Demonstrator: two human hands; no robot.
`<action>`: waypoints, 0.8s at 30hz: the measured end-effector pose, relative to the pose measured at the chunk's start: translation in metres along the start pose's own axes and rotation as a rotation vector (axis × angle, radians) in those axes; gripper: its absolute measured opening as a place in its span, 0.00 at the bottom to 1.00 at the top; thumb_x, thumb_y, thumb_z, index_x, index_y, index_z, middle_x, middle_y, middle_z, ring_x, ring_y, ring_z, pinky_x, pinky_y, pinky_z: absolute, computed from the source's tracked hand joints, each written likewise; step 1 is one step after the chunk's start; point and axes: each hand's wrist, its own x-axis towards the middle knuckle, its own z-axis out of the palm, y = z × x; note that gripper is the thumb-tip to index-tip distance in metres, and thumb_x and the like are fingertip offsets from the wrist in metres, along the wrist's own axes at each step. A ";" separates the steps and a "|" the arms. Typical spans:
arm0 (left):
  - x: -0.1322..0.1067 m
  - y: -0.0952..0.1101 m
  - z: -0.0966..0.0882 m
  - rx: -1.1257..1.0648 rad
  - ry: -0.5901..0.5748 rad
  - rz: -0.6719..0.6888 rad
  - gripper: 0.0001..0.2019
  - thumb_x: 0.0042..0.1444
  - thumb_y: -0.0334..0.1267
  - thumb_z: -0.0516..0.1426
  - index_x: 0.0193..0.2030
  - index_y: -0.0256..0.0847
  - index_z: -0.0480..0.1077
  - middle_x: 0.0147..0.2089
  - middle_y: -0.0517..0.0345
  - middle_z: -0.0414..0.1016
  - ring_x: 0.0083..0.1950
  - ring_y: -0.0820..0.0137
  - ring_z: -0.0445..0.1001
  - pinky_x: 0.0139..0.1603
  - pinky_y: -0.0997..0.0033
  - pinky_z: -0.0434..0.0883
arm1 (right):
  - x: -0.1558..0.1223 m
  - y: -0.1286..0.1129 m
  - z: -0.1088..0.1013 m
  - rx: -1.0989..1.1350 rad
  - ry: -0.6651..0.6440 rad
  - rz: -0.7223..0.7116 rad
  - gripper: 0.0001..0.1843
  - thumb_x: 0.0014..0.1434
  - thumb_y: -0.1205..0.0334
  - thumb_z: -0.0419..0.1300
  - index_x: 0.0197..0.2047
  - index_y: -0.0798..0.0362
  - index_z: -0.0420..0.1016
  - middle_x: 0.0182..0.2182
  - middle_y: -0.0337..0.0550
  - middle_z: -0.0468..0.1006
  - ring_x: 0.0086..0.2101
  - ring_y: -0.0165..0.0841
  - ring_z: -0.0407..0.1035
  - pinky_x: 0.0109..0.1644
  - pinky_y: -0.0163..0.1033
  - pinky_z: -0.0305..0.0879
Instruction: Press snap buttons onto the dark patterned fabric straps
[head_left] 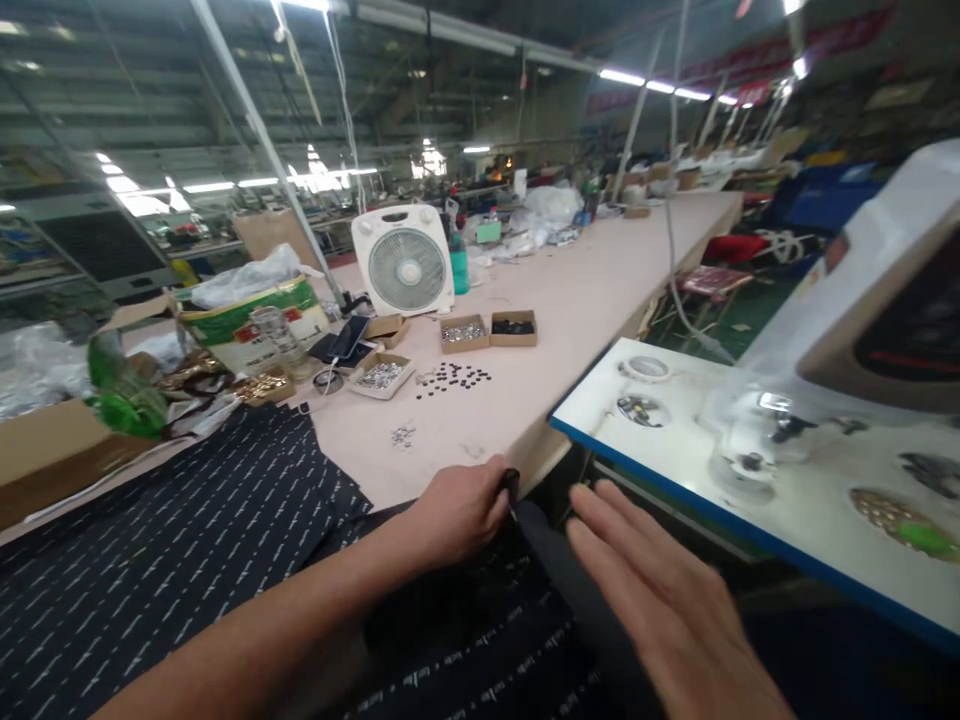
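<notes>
Flat on the left of the pale worktop (555, 270), a broad sheet of black cloth (217, 500) with slanting rows of broken white dashes. In front, below the near edge, shadowed black printed fabric (480, 660), its white marks too blurred to read. Just beside a smooth, unprinted charcoal strip (559, 560), the right hand (652, 580), fingers extended, slightly parted; cannot tell whether touching. Pinched in the left hand (469, 508), a small black fold (509, 484).
</notes>
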 end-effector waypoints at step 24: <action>0.035 -0.003 0.007 -0.301 -0.384 0.234 0.07 0.55 0.26 0.55 0.33 0.38 0.74 0.36 0.57 0.79 0.37 0.68 0.75 0.36 0.73 0.65 | 0.009 0.060 0.052 0.167 -0.593 0.500 0.08 0.59 0.59 0.64 0.42 0.49 0.77 0.38 0.41 0.81 0.40 0.41 0.75 0.42 0.40 0.64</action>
